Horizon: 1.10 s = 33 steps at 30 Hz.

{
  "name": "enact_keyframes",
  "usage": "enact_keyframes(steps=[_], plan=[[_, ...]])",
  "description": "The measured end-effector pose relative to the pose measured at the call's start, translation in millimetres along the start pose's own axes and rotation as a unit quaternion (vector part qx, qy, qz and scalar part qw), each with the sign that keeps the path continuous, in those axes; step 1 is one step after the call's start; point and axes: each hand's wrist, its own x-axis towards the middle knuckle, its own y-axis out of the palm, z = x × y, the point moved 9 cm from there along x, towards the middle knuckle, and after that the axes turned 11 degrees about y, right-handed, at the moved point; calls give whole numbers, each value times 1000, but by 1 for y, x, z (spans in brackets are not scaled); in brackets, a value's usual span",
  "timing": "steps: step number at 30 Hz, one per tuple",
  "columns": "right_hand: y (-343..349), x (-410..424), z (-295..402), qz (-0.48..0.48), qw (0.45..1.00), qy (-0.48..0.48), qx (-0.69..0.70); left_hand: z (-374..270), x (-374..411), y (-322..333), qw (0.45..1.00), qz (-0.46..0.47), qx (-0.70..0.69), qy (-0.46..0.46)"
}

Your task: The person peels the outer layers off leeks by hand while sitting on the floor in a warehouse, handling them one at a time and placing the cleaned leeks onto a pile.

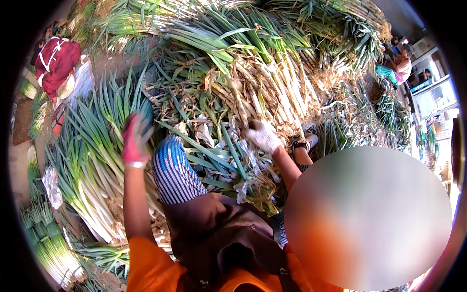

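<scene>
My left hand (pixel 135 143), in a pink glove with a pale cuff, is blurred. Its fingers are apart and empty, above the leaves of a pile of cleaned long green onions (pixel 95 175) at my left. My right hand (pixel 264 137), in a whitish glove, is curled around the lower end of a long green onion (pixel 237 98); blur hides the fingertips. That stalk leans on a heap of untrimmed green onions (pixel 281 80) with dry brown skins, roots towards me. Stripped leaves and papery skins (pixel 226 164) cover the ground between my knees.
Tied green onion bundles (pixel 54 252) stand at lower left, near a clear plastic bag (pixel 53 187). One person in dark red (pixel 58 65) bends at upper left. Another person (pixel 397 65) sits at upper right. More green onions (pixel 146 22) lie beyond. A blurred oval covers the lower right.
</scene>
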Motion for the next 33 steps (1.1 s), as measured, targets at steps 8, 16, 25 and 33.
enact_keyframes(steps=[8, 16, 25, 33], plan=[[21, -216, -3, 73, 995, -62, -37, 147, -27, 204, 882, 214, -271, -320], [37, -236, -22, 55, 986, -122, -99, 153, -76, 233, 862, 248, -274, -347], [-4, -103, 72, -247, 948, -127, -158, 133, -81, 231, 918, 258, -132, -269], [-37, -106, 31, -80, 904, -37, 417, 88, -82, 232, 905, 163, -286, -271]])
